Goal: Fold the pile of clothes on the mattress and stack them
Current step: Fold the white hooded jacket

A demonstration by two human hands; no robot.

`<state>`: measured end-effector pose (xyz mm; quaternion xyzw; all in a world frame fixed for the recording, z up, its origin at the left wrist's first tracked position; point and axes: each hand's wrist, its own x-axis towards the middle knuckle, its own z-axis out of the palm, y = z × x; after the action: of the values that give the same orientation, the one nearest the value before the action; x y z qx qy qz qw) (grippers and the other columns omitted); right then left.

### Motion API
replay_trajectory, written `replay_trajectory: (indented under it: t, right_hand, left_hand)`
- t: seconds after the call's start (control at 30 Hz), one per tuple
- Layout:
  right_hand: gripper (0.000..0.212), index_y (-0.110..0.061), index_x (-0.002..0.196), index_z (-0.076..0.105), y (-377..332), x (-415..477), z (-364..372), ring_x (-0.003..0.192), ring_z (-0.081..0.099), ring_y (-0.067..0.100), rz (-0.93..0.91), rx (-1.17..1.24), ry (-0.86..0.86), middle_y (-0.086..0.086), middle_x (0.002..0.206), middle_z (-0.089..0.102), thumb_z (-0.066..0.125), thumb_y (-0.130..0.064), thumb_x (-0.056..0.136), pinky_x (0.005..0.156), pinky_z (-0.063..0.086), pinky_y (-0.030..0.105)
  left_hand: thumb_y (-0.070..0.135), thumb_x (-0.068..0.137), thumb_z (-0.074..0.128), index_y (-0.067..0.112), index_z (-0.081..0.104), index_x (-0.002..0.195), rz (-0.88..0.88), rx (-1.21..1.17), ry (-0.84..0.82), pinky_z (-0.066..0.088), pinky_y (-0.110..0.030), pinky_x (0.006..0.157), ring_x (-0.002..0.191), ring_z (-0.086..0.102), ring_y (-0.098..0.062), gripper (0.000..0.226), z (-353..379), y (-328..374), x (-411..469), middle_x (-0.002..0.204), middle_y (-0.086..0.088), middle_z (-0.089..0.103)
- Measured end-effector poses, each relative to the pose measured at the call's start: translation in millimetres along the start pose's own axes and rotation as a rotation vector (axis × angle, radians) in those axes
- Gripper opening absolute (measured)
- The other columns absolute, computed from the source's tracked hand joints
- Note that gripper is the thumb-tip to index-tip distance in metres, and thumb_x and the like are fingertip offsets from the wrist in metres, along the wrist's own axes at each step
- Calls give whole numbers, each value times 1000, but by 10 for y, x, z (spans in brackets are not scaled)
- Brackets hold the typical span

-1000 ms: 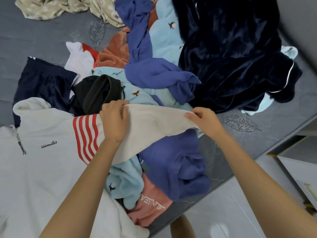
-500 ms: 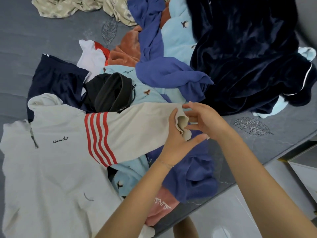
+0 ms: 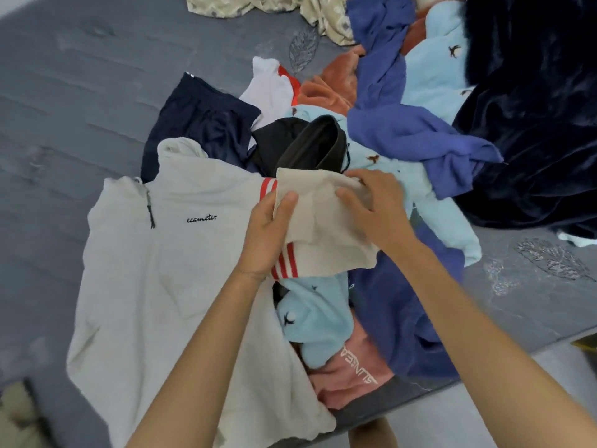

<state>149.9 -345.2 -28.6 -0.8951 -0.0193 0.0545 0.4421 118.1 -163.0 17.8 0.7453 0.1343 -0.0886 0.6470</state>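
The grey mattress [image 3: 80,108] carried a cream sweatshirt [image 3: 155,270] spread flat at the left, with a short zip at its collar and "ecameter" lettered on the chest. Navy shorts [image 3: 200,124] lay just behind it. The left hand [image 3: 266,236] had its grip closed on the sweatshirt's sleeve [image 3: 323,227], which bore 3 red stripes and was doubled back over itself, thumb on top. The right hand [image 3: 379,211] gripped the same sleeve at its upper fold, fingers curled over the cloth. Beyond lay the unfolded pile: a black garment [image 3: 307,143], a pink garment [image 3: 352,379] near the mattress edge, a blue top [image 3: 413,134], light-blue fleece [image 3: 436,69] and dark navy velvet [image 3: 533,124] at the far right.
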Motion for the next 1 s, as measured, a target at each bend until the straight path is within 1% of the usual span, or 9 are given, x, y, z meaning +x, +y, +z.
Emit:
replay_trajectory:
  t: [0.07, 0.2, 0.3, 0.47, 0.6, 0.73, 0.83, 0.93, 1.0]
  right_hand:
    - [58, -18, 103, 69, -153, 71, 181, 96, 42, 16, -39, -144, -35, 1, 101, 57, 44, -65, 80, 91, 28, 30]
    - [44, -13, 78, 67, -472, 10, 752, 91, 53, 30, -212, -373, -42, 6, 86, 61, 55, -55, 83, 88, 30, 41]
    - [38, -19, 63, 54, -751, -141, 1180, 72, 49, 23, -299, -446, -65, -1, 62, 52, 60, -49, 86, 88, 25, 37]
    - [54, -25, 51, 29, -948, -195, 1590, 51, 35, 21, -363, -557, -233, -12, 46, 27, 58, -50, 89, 74, 22, 32]
    - [54, -28, 51, 29, -1134, -102, 1808, 56, 44, 23, -252, -567, -410, -11, 46, 32, 66, -46, 87, 62, 25, 31]
    - [46, -22, 58, 44, -1355, 42, 2061, 70, 49, 24, -79, -554, -313, -6, 55, 44, 66, -53, 83, 61, 35, 36]
    - [52, -9, 68, 55, -1531, 170, 2261, 70, 53, 27, -111, -601, -232, 4, 61, 53, 66, -58, 81, 63, 40, 38]
    - [55, -6, 68, 52, -1659, 338, 2410, 63, 48, 26, -199, -650, -152, 4, 58, 47, 66, -58, 81, 56, 29, 33]
    - [54, -6, 71, 52, -1711, 487, 2515, 62, 45, 24, -245, -702, -127, 3, 59, 45, 66, -57, 82, 54, 23, 32]
  left_hand:
    - [17, 102, 45, 15, 64, 110, -13, -12, 22, 49, -17, 79, 93, 64, 0, 21, -459, -67, -64, 99, 13, 70]
    - [20, 102, 44, 17, 64, 116, -77, -62, 95, 53, -26, 89, 105, 65, -10, 25, -1279, -338, -236, 110, 6, 70]
    - [26, 102, 46, 20, 67, 107, -161, -106, 184, 50, -39, 95, 105, 66, -15, 22, -1813, -635, -358, 106, 4, 71]
    - [32, 99, 48, 12, 62, 121, -223, -216, 332, 50, -45, 98, 115, 61, -26, 33, -2705, -1133, -475, 122, -10, 65]
    - [27, 102, 43, 16, 60, 121, -288, -213, 464, 54, -32, 74, 99, 62, -13, 28, -3305, -1454, -516, 109, 4, 65]
    - [26, 101, 43, 18, 59, 105, -303, -169, 567, 52, -31, 66, 86, 55, -11, 18, -3756, -1721, -490, 94, 4, 58]
    - [26, 101, 43, 14, 54, 92, -323, -107, 622, 48, -30, 59, 79, 48, -15, 18, -3944, -1926, -467, 85, -4, 49]
    - [24, 101, 45, 15, 52, 84, -332, -55, 672, 47, -23, 48, 71, 46, -12, 21, -4001, -2076, -424, 75, 1, 46]
    - [24, 101, 44, 18, 51, 78, -345, -15, 677, 49, -30, 54, 68, 45, -11, 25, -3999, -2172, -383, 72, 3, 45]
